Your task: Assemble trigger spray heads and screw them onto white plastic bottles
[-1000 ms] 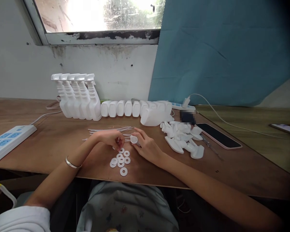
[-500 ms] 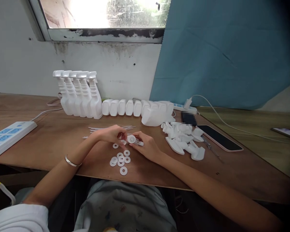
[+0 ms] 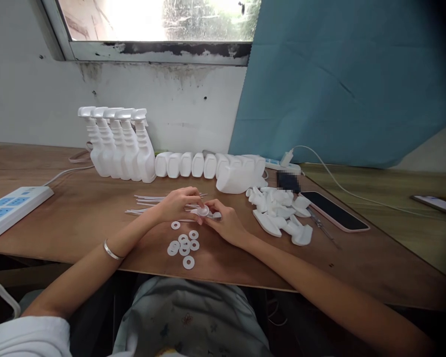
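My right hand (image 3: 225,222) grips a small white sprayer cap (image 3: 204,211) just above the wooden table (image 3: 78,218). My left hand (image 3: 179,203) meets it from the left, its fingertips pinched against the cap's open end; whether a washer sits under them is hidden. Several flat white washers (image 3: 184,246) lie scattered on the table just in front of both hands. Thin white tubes (image 3: 152,200) lie behind my left hand.
Several finished white spray bottles (image 3: 117,144) stand at the back left, beside a row of capless white bottles (image 3: 204,166). A pile of white trigger heads (image 3: 282,213) lies to the right, then a phone (image 3: 334,210) on a charging cable. A power strip (image 3: 11,208) sits far left.
My left hand lifted from the washer pile and came up to the cap in my right hand. One washer now lies apart from the pile. Both hands rose slightly.
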`<state>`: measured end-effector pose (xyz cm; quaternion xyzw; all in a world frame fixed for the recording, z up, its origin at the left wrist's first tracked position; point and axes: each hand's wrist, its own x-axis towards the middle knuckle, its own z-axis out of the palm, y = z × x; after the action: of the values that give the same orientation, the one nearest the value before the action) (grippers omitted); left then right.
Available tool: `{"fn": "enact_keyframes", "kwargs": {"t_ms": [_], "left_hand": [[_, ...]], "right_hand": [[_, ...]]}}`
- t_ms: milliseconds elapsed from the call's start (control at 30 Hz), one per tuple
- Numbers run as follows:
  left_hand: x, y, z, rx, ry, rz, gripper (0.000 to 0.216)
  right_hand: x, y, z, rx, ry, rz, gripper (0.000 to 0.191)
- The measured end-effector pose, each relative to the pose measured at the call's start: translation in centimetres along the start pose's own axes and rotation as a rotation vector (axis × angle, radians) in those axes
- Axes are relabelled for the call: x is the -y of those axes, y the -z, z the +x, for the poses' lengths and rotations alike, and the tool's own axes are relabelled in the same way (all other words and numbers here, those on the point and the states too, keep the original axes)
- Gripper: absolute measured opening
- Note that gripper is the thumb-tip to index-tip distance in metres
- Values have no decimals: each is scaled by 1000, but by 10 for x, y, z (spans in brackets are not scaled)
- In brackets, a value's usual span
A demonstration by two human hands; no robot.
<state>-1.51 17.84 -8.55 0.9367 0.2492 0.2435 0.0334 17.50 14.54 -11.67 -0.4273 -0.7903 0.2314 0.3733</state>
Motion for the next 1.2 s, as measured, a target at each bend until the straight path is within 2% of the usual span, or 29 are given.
{"fn": "enact_keyframes", "kwargs": {"t_ms": [200, 300, 433, 733, 1000, 1200], "left_hand": [[4, -4, -1, -18, -54, 106, 41], [3, -4, -2, -44, -48, 102, 40], [3, -5, -2, -21, -46, 109, 32], [5, -10, 0, 6, -33, 79, 31], [8, -9, -1, 28, -33, 95, 31], [8, -14, -2, 0, -43, 124, 35]], "right_hand": [[0, 1, 2, -57, -51, 145, 33], [-1, 1, 2, -71, -55, 151, 30], [-2, 3, 1, -57, -9, 58, 22], [-9, 6, 6, 21, 174, -152, 19], [-14, 2, 5, -30, 224, -246, 19], [-17, -4, 3, -121, 172, -171, 39]]}}
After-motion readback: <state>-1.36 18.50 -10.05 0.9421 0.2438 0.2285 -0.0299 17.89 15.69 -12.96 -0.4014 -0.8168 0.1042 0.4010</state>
